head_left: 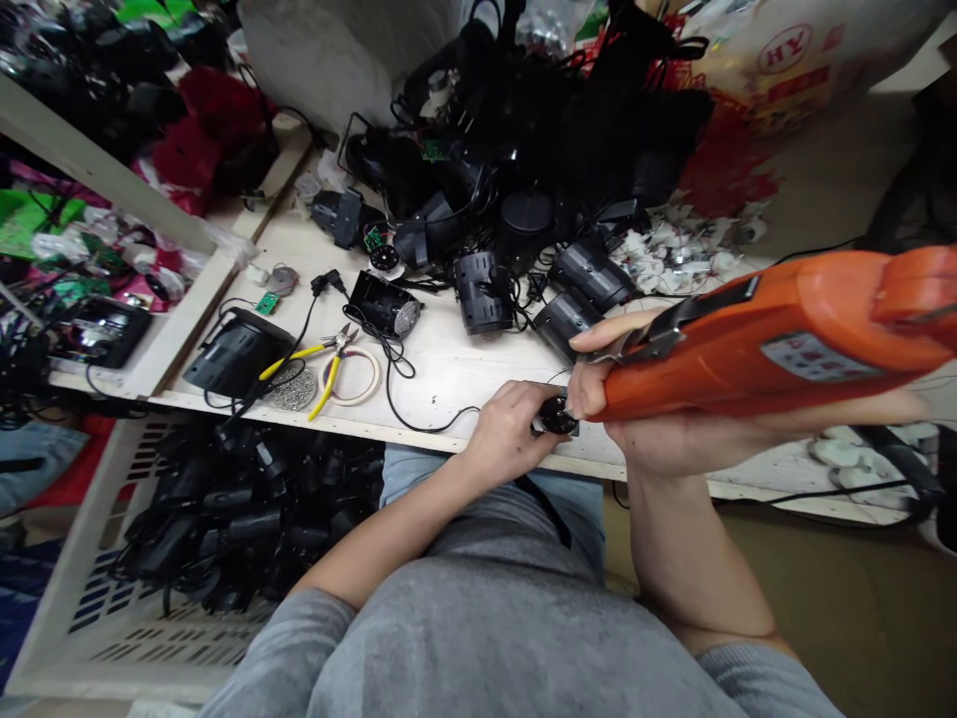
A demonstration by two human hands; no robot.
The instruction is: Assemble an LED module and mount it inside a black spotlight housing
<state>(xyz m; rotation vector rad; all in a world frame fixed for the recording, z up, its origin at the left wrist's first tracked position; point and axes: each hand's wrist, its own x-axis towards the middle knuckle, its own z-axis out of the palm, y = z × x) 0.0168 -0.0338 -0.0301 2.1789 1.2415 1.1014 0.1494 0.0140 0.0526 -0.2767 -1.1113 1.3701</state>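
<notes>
My right hand [658,419] grips an orange electric screwdriver [778,344], with a finger on its metal lever. The tool's tip meets a small black round part [557,414] at the near edge of the white table [449,364]. My left hand [508,434] pinches that black part and holds it against the table edge. A thin black wire [430,424] runs from the part leftward across the table.
A heap of black device housings [523,170] fills the table's back. Yellow-handled cutters [318,364], a tape ring [355,374], a round metal mesh [293,389] and a black housing [235,354] lie to the left. A white crate [82,588] of black parts stands below.
</notes>
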